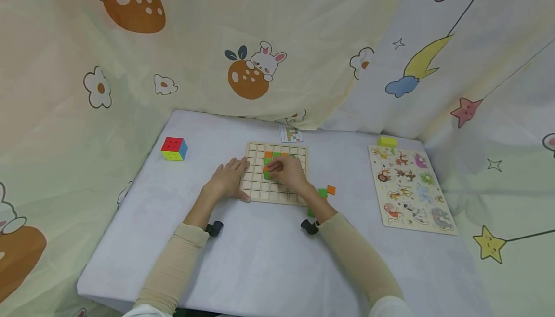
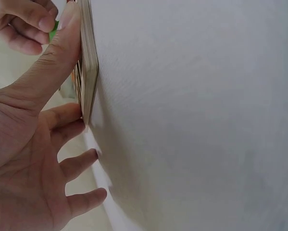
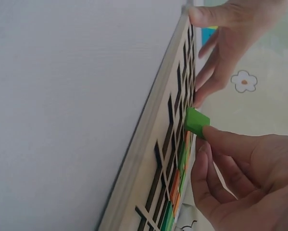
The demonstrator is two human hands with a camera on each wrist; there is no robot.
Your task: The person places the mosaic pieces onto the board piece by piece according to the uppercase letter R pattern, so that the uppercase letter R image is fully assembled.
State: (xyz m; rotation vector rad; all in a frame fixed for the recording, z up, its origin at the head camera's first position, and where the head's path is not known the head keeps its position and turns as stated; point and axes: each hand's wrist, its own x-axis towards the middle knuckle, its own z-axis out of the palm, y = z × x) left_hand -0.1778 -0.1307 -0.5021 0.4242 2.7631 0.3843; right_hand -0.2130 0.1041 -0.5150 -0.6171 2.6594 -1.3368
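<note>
A wooden grid board (image 1: 256, 192) lies on the table, with green and orange square tiles (image 1: 268, 154) set in some of its cells. My left hand (image 1: 226, 179) rests at the board's left edge, its fingers spread and mostly straight; the left wrist view shows the thumb on the board's edge. Between thumb and fingertips, my right hand (image 3: 247, 178) pinches a green tile (image 3: 197, 122). In the right wrist view that tile stands tilted against the grid. My right hand covers part of the board in the head view.
Loose green and orange tiles (image 1: 331, 190) lie right of the board, partly behind the right forearm. Behind the board is a small pattern card (image 1: 291, 134). A cube puzzle (image 1: 174, 149) stands at left; an animal puzzle board (image 1: 412, 191) and yellow block (image 1: 387, 141) are at right.
</note>
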